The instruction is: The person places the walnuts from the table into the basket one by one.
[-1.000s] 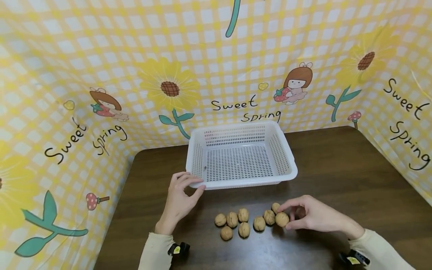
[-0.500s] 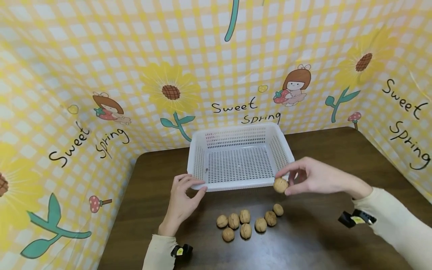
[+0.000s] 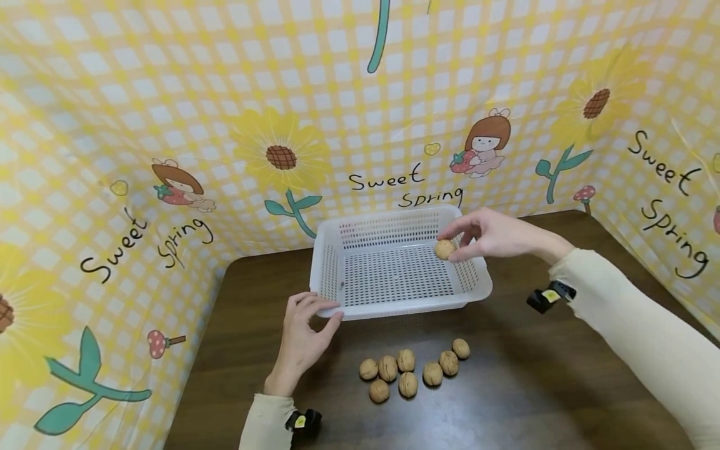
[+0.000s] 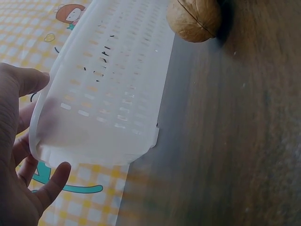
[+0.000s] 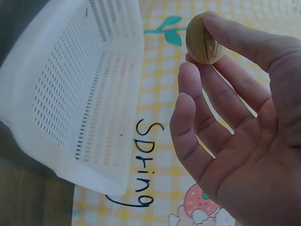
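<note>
A walnut (image 3: pixel 445 249) is pinched between the thumb and fingertips of my right hand (image 3: pixel 489 234), over the right part of a white plastic basket (image 3: pixel 405 306). The right wrist view shows the same walnut (image 5: pixel 203 40) at the fingertips, with the basket wall (image 5: pixel 61 80) to its left. My left hand (image 3: pixel 304 334) grips the basket's near left corner, thumb on one side of the rim and fingers on the other. In the left wrist view that hand (image 4: pixel 21 132) holds the rim (image 4: pixel 42 101). Several walnuts (image 3: pixel 407 384) lie on the table in front of the basket.
The dark wooden table (image 3: pixel 523 387) carries the basket near its back edge. A yellow checked cloth (image 3: pixel 360 112) with printed flowers and lettering hangs behind and at both sides. A black strap device (image 3: pixel 551 295) sits on the right wrist, another (image 3: pixel 304 422) on the left.
My right hand has lifted a walnut from the right end of the group and carried it up, away from me and leftward over the basket. My left hand keeps its hold on the corner.
</note>
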### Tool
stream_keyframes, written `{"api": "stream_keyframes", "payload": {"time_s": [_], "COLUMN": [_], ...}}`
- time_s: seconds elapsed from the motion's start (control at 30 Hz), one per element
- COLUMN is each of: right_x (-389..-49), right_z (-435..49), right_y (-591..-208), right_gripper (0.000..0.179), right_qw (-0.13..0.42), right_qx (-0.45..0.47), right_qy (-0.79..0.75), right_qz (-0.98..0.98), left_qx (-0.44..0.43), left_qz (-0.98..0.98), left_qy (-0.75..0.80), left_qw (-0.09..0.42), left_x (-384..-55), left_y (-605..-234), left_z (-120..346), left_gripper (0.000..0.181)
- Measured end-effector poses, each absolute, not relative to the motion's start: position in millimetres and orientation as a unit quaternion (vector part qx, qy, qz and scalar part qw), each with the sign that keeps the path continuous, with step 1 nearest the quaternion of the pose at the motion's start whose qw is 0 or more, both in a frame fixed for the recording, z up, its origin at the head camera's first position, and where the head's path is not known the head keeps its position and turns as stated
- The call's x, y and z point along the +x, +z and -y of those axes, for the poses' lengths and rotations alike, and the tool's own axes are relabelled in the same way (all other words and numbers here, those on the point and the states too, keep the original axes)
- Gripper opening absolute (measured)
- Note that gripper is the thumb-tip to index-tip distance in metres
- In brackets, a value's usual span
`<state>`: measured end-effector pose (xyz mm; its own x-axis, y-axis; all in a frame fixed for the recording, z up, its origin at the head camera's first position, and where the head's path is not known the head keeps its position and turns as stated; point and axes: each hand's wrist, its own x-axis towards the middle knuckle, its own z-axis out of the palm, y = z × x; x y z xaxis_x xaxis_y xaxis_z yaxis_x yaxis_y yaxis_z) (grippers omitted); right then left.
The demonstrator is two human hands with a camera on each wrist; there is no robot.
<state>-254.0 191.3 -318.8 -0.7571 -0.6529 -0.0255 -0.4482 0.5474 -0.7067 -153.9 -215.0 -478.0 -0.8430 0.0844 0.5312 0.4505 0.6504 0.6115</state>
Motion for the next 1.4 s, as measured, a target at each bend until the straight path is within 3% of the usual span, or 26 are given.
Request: {"api": "stream_keyframes", "payload": {"time_s": [0.63,0.93,1.4], "right_x": [-334,-347,-354], "right_z": [-150,-123,-84], "right_y": [-359,-393,-441], "right_gripper": [0.054,0.055,0.054], "right_qw": [0.192,0.219,0.160], "right_qx": [-0.175,-0.136,-0.126], "right_qy": [-0.442,-0.473,-0.388], "right_qz": [-0.858,-0.842,-0.899], "left_qx": [-0.145,-0.136,-0.138], "left_qz": [0.872,0.875,0.876], "left_qy": [-0.402,-0.405,-0.406], "left_qw": [0.239,0.226,0.220], "left_x": [-157,-154,-151], "left_y": [-477,-479,-477], "left_z": [214,213,215], "left_gripper": [0.018,0.016,0.015]}}
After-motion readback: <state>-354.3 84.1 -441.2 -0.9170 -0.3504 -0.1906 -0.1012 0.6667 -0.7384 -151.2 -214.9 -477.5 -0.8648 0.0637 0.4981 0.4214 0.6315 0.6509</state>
